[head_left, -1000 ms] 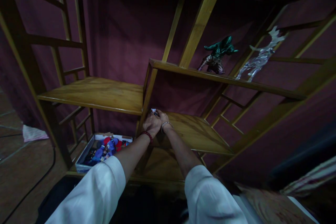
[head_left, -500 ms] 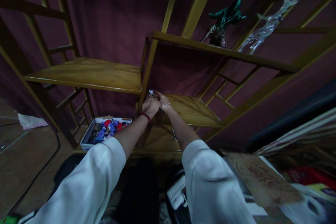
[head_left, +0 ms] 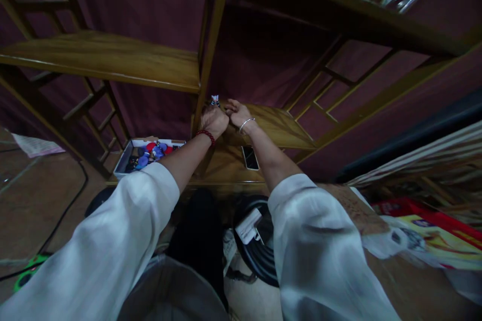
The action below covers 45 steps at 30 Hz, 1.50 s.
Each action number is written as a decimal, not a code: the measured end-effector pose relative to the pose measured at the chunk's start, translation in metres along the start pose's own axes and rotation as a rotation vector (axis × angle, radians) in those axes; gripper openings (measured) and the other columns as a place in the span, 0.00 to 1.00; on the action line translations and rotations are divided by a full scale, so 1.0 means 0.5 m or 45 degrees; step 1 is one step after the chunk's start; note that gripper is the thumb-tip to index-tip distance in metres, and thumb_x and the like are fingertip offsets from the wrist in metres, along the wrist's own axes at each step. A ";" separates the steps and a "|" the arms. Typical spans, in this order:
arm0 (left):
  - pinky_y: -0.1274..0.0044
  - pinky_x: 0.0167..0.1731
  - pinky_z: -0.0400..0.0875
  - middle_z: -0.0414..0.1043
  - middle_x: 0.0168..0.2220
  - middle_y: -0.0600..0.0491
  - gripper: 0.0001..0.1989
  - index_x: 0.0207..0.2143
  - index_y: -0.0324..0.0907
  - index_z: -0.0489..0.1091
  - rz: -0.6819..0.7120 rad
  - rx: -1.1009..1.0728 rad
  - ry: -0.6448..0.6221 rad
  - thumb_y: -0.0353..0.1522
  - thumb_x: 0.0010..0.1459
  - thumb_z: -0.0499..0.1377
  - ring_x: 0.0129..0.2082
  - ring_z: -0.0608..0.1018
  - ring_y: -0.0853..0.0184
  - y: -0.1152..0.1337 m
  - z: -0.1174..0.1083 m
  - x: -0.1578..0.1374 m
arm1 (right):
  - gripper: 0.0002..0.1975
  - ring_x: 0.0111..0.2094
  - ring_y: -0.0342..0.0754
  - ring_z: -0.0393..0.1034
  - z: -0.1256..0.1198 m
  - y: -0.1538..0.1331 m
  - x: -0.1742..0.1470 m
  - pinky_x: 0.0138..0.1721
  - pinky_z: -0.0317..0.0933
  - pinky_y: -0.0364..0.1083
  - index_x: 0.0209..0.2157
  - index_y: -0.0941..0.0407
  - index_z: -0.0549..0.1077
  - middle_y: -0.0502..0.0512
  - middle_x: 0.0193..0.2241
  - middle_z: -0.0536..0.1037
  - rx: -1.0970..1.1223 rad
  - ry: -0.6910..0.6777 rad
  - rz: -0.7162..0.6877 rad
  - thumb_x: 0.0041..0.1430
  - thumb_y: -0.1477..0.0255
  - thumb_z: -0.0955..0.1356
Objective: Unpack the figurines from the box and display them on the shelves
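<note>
Dark maroon wall backs an open wooden shelving unit [head_left: 211, 35] with lattice sides; its left shelf [head_left: 113, 60] sits higher than the right shelf [head_left: 282, 128]; before the post between them the two hands meet, the right shelf running off to their right; the left hand [head_left: 214, 120] is curled, its back to the camera, and a small figurine [head_left: 215, 101] with a pale, pointed-eared head shows upright just past its far side, the lower part hidden; the fingertips are out of sight, so whether they pinch it I cannot tell; the right hand [head_left: 237, 113], just beside on the right, has bent fingers, with nothing clear enough to tell whether they grip; a red bead bracelet [head_left: 206, 134] rings the left wrist, a silver bangle [head_left: 246, 124] the right; near left, an open carton [head_left: 122, 164] of blue and red pieces [head_left: 152, 151] sits on the bottom board [head_left: 222, 175]; a smartphone [head_left: 250, 158] lies there too, farther right; nearer still stands a round black stool [head_left: 259, 268]
</note>
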<state>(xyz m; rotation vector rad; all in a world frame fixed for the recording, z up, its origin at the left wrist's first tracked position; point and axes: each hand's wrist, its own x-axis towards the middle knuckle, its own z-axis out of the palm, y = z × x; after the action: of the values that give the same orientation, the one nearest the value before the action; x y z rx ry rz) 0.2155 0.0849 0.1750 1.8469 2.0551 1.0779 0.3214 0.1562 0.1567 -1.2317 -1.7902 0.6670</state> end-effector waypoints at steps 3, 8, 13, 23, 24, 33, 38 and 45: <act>0.74 0.44 0.62 0.70 0.43 0.41 0.16 0.42 0.33 0.67 -0.018 -0.008 -0.013 0.28 0.53 0.48 0.46 0.70 0.60 0.000 -0.001 0.001 | 0.25 0.47 0.45 0.65 -0.016 -0.008 -0.007 0.54 0.54 0.50 0.52 0.59 0.61 0.57 0.44 0.72 0.012 -0.009 0.038 0.49 0.77 0.63; 0.73 0.44 0.61 0.69 0.43 0.41 0.15 0.42 0.32 0.66 -0.014 -0.080 -0.032 0.27 0.53 0.48 0.46 0.69 0.60 -0.002 -0.003 0.002 | 0.21 0.44 0.45 0.67 -0.021 -0.005 -0.008 0.52 0.56 0.52 0.49 0.59 0.63 0.57 0.42 0.73 0.018 0.053 -0.004 0.52 0.75 0.63; 0.72 0.48 0.58 0.66 0.46 0.40 0.15 0.43 0.32 0.65 0.033 -0.178 -0.011 0.25 0.53 0.48 0.51 0.65 0.60 -0.004 -0.002 -0.001 | 0.16 0.46 0.45 0.66 -0.012 0.009 -0.001 0.51 0.55 0.55 0.45 0.61 0.67 0.59 0.42 0.72 0.016 0.151 -0.117 0.53 0.74 0.63; 0.70 0.52 0.55 0.66 0.46 0.44 0.15 0.46 0.36 0.61 0.376 -0.414 -0.084 0.27 0.56 0.46 0.50 0.65 0.63 0.011 -0.019 -0.041 | 0.13 0.44 0.45 0.67 -0.015 -0.023 0.010 0.50 0.57 0.52 0.40 0.61 0.70 0.57 0.40 0.74 0.023 0.115 -0.203 0.53 0.72 0.63; 0.71 0.51 0.57 0.66 0.46 0.44 0.17 0.48 0.36 0.60 0.379 -0.420 -0.096 0.27 0.56 0.46 0.49 0.66 0.64 0.010 -0.024 -0.046 | 0.12 0.45 0.45 0.67 -0.014 -0.026 0.010 0.50 0.57 0.52 0.40 0.61 0.70 0.56 0.41 0.73 0.030 0.123 -0.215 0.54 0.72 0.63; 0.73 0.48 0.60 0.65 0.49 0.45 0.27 0.57 0.37 0.49 0.506 -0.491 -0.091 0.25 0.53 0.46 0.48 0.69 0.63 -0.025 -0.049 -0.077 | 0.13 0.44 0.46 0.67 -0.006 -0.086 -0.044 0.48 0.59 0.55 0.42 0.60 0.68 0.55 0.40 0.73 0.011 0.176 -0.322 0.56 0.71 0.60; 0.73 0.50 0.59 0.62 0.51 0.46 0.25 0.56 0.39 0.52 0.717 -0.542 -0.101 0.24 0.53 0.45 0.50 0.67 0.65 -0.060 -0.085 -0.124 | 0.16 0.43 0.45 0.67 0.026 -0.128 -0.159 0.48 0.61 0.50 0.46 0.58 0.65 0.55 0.40 0.73 -0.067 0.365 -0.385 0.59 0.68 0.57; 0.78 0.44 0.63 0.66 0.45 0.48 0.17 0.48 0.42 0.61 0.716 -0.381 -0.106 0.28 0.55 0.46 0.45 0.69 0.68 -0.171 -0.117 -0.190 | 0.18 0.48 0.45 0.63 0.156 -0.171 -0.328 0.50 0.59 0.46 0.50 0.54 0.61 0.54 0.45 0.70 -0.167 0.481 -0.223 0.60 0.70 0.54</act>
<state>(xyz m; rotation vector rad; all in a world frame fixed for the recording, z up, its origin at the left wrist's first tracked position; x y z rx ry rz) 0.1349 -0.0226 0.1342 2.3055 1.2591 1.3104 0.2399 -0.0250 0.1296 -1.1792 -1.6160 0.2014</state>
